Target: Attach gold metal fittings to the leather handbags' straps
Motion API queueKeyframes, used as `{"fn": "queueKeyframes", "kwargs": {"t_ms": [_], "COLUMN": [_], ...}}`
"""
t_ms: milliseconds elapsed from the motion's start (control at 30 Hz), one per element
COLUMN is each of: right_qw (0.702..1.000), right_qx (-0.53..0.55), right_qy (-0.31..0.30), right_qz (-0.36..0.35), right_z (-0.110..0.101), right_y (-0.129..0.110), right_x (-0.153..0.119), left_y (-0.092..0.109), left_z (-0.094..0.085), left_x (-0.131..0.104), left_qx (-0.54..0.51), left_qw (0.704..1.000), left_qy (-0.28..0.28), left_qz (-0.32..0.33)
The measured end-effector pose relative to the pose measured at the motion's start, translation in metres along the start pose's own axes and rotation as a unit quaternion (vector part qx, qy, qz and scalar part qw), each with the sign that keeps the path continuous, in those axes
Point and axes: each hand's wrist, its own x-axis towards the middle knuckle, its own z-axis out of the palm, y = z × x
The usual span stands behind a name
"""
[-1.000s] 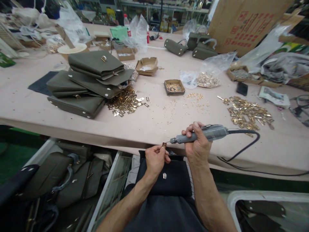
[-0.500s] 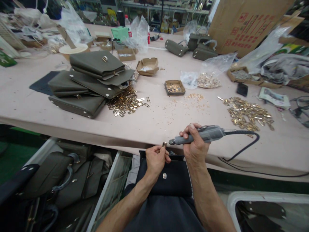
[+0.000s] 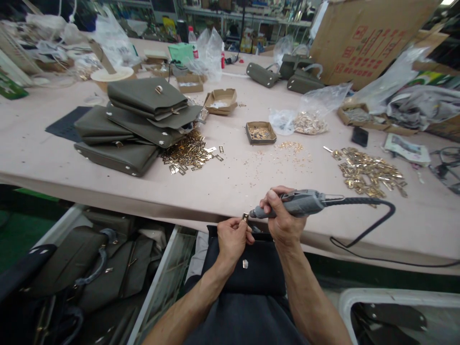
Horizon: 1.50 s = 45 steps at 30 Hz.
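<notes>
Between the thumb and fingers of my left hand is a small gold metal plate, held just off the table's front edge. My right hand is wrapped round a grey electric screwdriver, its tip pointing left at the plate. Whether the tip touches the plate or stops just short, I cannot tell. A dark bag with a silvery fitting lies on my lap below both hands. From the screwdriver's rear a black cord loops away to the right.
Olive bags are stacked at the left beside a heap of gold frames. A small box of screws stands mid-table. More gold plates are heaped at the right. Bins hold bags at lower left and dark pieces at lower right.
My right hand has brought the screwdriver a little to the left, nearer the metal plate. Its cord has shifted. My left hand stays almost where it was, still pinching the plate.
</notes>
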Motion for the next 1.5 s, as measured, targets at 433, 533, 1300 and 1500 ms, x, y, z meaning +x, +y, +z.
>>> {"fn": "queueKeyframes", "kwargs": {"t_ms": [433, 533, 1300, 1500], "right_qw": [0.980, 0.976, 0.966, 0.958], "right_qx": [-0.095, -0.100, 0.249, 0.275], "right_qy": [-0.169, -0.193, -0.021, 0.010], "right_qz": [0.039, 0.031, 0.072, 0.080], "right_z": [-0.001, 0.000, -0.069, -0.090], "right_y": [0.007, 0.006, -0.017, -0.008], "right_x": [0.005, 0.006, 0.072, 0.077], "left_y": [-0.004, -0.005, -0.032, -0.040], "left_z": [-0.001, -0.002, -0.001, 0.003], "left_x": [-0.003, -0.003, -0.015, -0.012], "left_qx": [0.015, 0.020, 0.321, 0.396], "left_qw": [0.999, 0.998, 0.906, 0.851], "left_qy": [-0.008, -0.005, 0.067, 0.124], "left_qz": [0.044, 0.052, 0.267, 0.321]}}
